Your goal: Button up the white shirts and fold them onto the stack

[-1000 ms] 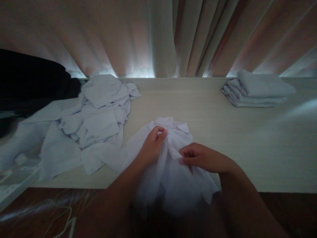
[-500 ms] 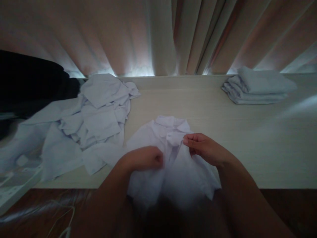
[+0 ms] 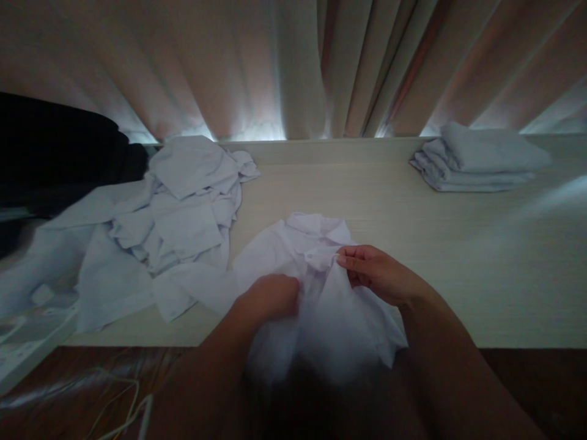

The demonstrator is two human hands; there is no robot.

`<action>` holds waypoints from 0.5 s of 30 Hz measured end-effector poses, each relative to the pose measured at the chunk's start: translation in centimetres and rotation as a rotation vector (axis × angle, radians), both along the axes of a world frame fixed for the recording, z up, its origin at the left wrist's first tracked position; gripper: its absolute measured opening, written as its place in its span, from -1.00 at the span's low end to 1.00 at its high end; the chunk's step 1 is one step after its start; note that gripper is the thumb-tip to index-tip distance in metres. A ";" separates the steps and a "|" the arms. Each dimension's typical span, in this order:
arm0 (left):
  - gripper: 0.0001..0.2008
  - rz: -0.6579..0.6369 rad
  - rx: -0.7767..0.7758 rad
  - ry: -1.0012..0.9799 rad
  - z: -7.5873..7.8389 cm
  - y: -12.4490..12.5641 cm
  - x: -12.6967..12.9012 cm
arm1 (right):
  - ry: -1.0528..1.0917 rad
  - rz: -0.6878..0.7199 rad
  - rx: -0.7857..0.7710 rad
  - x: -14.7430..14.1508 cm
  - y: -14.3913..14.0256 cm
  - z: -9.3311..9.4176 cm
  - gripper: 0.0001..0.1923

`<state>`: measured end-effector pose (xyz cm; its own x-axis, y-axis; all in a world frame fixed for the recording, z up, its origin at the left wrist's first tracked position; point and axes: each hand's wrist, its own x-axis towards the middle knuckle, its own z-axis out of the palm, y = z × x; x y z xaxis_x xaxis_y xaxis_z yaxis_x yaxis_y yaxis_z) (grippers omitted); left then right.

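A white collared shirt (image 3: 293, 244) lies on the pale wooden table (image 3: 376, 195) in front of me, its lower part hanging over the near edge. My left hand (image 3: 270, 296) is closed on the shirt's front fabric near the table edge. My right hand (image 3: 373, 272) pinches the shirt's front edge just below the collar, fingers pointing left. Both forearms reach in from the bottom of the view.
A heap of crumpled white garments (image 3: 174, 214) covers the table's left part. A stack of folded white cloth (image 3: 477, 162) sits at the far right. Curtains (image 3: 293, 67) hang behind the table. A dark object (image 3: 50, 153) is at far left; white cables (image 3: 123, 415) lie on the floor.
My left hand dropped from the collar down to the shirt's front near the table edge. My right hand moved up toward the collar and pinched the fabric there.
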<state>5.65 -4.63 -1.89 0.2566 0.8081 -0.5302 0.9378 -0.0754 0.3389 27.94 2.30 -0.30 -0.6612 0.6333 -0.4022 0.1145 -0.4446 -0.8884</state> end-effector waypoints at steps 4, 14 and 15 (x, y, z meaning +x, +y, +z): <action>-0.77 0.006 -0.013 0.072 -0.1 -0.4 0.4 | -0.010 0.002 0.003 -0.2 0.0 0.1 -0.63; -0.89 0.108 0.109 0.016 -0.7 0.3 0.0 | -0.003 -0.031 0.015 -0.4 0.1 -0.4 -0.74; -0.87 0.145 0.148 -0.016 -0.3 0.7 -0.3 | 0.024 -0.084 -0.007 -0.5 0.1 -0.3 -0.74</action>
